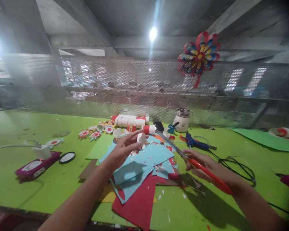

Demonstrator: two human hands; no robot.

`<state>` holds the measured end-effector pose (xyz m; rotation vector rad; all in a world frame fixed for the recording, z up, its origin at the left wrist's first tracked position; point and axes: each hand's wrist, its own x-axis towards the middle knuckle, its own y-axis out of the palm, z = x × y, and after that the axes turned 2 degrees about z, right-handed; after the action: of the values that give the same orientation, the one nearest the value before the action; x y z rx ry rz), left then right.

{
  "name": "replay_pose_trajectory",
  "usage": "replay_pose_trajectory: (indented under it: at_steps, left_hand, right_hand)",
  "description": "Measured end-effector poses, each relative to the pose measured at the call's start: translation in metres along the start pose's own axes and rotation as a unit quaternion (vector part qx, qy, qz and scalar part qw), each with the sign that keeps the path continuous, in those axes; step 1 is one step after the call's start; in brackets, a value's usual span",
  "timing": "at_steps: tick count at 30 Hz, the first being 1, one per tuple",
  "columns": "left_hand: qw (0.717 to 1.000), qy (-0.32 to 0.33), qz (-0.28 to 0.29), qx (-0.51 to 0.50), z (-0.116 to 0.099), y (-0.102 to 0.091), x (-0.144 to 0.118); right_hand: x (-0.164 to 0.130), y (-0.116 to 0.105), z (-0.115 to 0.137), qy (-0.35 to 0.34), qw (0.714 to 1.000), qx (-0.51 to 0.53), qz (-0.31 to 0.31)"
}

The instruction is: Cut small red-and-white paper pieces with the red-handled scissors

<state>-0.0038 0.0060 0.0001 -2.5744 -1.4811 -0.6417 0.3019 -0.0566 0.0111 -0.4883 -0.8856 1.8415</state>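
The left hand (124,149) is lifted a little above the green surface (62,179) and pinches a small white paper ring (141,139) with a red part between thumb and fingertips. The grip is closed on it lightly, probably so the thin paper does not crush. The ring sits at the far end of the fingers, above the blue paper sheets (144,160), and its open side seems to face right, toward the scissors.

The right hand (204,166) is closed around the red handles of the scissors (195,163). Their long axis goes from near right to far left, with the blade tips pointing at the ring and ending just beside it, apart from it as far as I can see.

Red paper (139,202) lies under the blue sheets, near the edge. Finished rolls (132,121) are gathered farther away, and a blue glue gun (195,142) lies at the right with its black cable (238,166).
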Motion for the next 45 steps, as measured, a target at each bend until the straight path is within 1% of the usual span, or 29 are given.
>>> replay_pose_trajectory:
  at_steps: [2, 3, 4, 5, 7, 10, 12, 15, 21, 26, 31, 35, 41, 45]
  left_hand:
    - [1.0, 0.01, 0.004, 0.014, -0.001, 0.0, -0.001]
    - [1.0, 0.014, 0.008, 0.022, -0.001, 0.0, -0.001]
    - [0.999, 0.017, 0.014, 0.029, -0.001, 0.0, -0.001]
    - [0.999, 0.018, 0.022, 0.033, -0.001, 0.0, -0.001]
    - [0.999, 0.013, 0.044, 0.029, -0.001, -0.001, -0.002]
    - [0.997, -0.003, 0.08, 0.017, 0.0, -0.001, -0.002]
    - [0.995, -0.014, 0.092, 0.021, 0.001, -0.001, -0.003]
    - [0.996, -0.019, 0.084, 0.034, 0.003, -0.001, -0.003]
    - [0.995, -0.021, 0.079, 0.049, 0.005, -0.003, -0.002]
    - [0.992, -0.041, 0.1, 0.07, 0.007, -0.005, -0.003]
    - [0.989, -0.033, 0.121, 0.084, 0.01, -0.008, -0.001]
    - [0.988, -0.032, 0.122, 0.087, 0.01, -0.008, -0.001]
    - [0.988, -0.032, 0.117, 0.098, 0.008, -0.007, -0.001]
    - [0.986, -0.037, 0.122, 0.107, 0.007, -0.007, -0.001]
  right_hand:
    - [-0.004, 0.002, 0.013, -0.017, 0.999, 0.029, 0.005]
    - [-0.005, 0.004, 0.02, -0.033, 0.997, 0.068, 0.021]
    - [-0.006, 0.006, 0.025, -0.048, 0.992, 0.099, 0.068]
    - [-0.006, 0.009, 0.028, -0.059, 0.988, 0.112, 0.088]
    - [-0.007, 0.012, 0.031, -0.082, 0.987, 0.102, 0.098]
    - [-0.009, 0.015, 0.025, -0.073, 0.99, 0.075, 0.091]
    - [-0.012, 0.016, 0.02, -0.058, 0.992, 0.072, 0.087]
    - [-0.015, 0.016, 0.016, -0.062, 0.993, 0.063, 0.081]
    - [-0.016, 0.017, 0.019, -0.073, 0.992, 0.052, 0.089]
    - [-0.017, 0.019, 0.016, -0.087, 0.993, 0.037, 0.076]
    - [-0.019, 0.019, 0.025, -0.087, 0.995, 0.01, 0.052]
    - [-0.02, 0.018, 0.029, -0.101, 0.994, -0.004, 0.038]
    - [-0.018, 0.019, 0.027, -0.137, 0.99, 0.002, 0.033]
    - [-0.017, 0.019, 0.026, -0.147, 0.988, 0.007, 0.049]
